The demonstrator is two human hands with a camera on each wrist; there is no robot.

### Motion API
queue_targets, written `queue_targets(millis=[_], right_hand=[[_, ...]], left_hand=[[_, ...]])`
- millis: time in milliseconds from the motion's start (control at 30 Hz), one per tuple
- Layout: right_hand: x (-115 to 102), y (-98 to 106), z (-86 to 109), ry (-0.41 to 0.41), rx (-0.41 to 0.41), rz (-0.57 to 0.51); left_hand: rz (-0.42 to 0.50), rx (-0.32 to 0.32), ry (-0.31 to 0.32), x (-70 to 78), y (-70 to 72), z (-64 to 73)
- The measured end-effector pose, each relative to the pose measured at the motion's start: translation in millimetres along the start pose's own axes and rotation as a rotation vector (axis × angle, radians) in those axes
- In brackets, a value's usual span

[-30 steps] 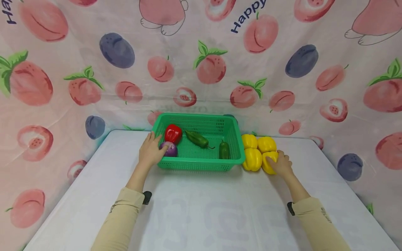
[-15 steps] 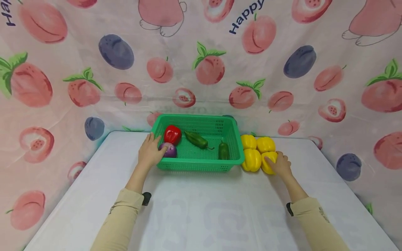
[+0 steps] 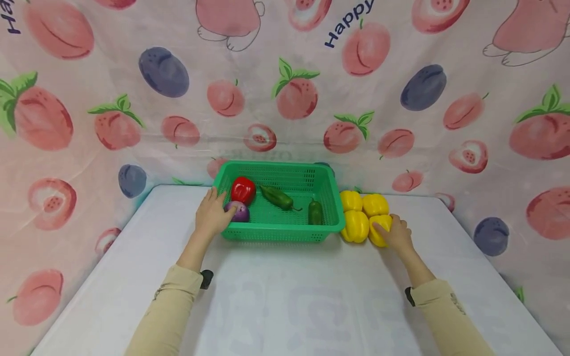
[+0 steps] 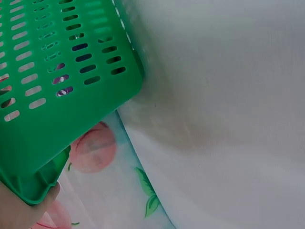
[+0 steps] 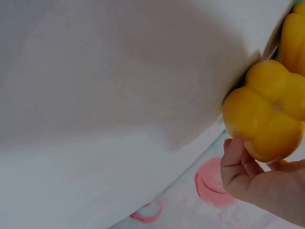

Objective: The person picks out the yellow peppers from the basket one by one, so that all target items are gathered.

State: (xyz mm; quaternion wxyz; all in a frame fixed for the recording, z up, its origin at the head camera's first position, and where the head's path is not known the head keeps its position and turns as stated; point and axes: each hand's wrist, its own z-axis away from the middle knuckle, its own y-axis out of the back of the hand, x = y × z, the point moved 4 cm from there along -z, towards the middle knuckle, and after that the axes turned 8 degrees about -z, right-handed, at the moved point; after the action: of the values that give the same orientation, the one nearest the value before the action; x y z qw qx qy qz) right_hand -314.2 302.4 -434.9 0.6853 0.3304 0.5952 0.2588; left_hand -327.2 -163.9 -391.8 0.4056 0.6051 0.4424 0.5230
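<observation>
My left hand (image 3: 211, 213) grips the left rim of a green plastic basket (image 3: 280, 233), its thumb reaching inside over a round purple vegetable, probably an onion (image 3: 241, 212). In the left wrist view a bit of that hand (image 4: 21, 210) shows at the rim's corner. Behind the onion lies a red bell pepper (image 3: 243, 191). A long green chili pepper (image 3: 277, 198) and a shorter green pepper (image 3: 315, 213) lie farther right in the basket. Right of it, my right hand (image 3: 399, 235) holds the front right yellow bell pepper (image 3: 378, 232) between thumb and fingers; the right wrist view shows the thumb against its side.
Several more yellow bell peppers (image 3: 355, 227) stand in a tight cluster against the basket's right end. Everything rests on a white-covered table (image 3: 285, 291). A fruit-printed cloth (image 3: 249, 64) hangs behind the table and along its sides.
The whole head view shifts slightly to the left. Hands, basket and peppers keep their places relative to one another.
</observation>
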Motion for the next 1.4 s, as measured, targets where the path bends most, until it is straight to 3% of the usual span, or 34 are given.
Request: queue_targets(millis=[333, 800, 1200, 1400], right_hand=[[-1, 1, 4.0, 0.008, 0.033, -0.011], [-21, 4, 4.5, 0.057, 0.066, 0.008], [-27, 14, 11.5, 0.042, 0.126, 0.030], [-31, 22, 20.9, 0.134, 0.218, 0.032]], left_hand=[[0.015, -0.012, -0.040, -0.5, 1.6, -0.3], [-0.062, -0.075, -0.073, -11.7, 11.4, -1.2], [-0.024, -0.003, -0.119, -21.1, 14.8, 1.1], [-0.006, 0.044, -0.114, -25.8, 17.0, 8.1]])
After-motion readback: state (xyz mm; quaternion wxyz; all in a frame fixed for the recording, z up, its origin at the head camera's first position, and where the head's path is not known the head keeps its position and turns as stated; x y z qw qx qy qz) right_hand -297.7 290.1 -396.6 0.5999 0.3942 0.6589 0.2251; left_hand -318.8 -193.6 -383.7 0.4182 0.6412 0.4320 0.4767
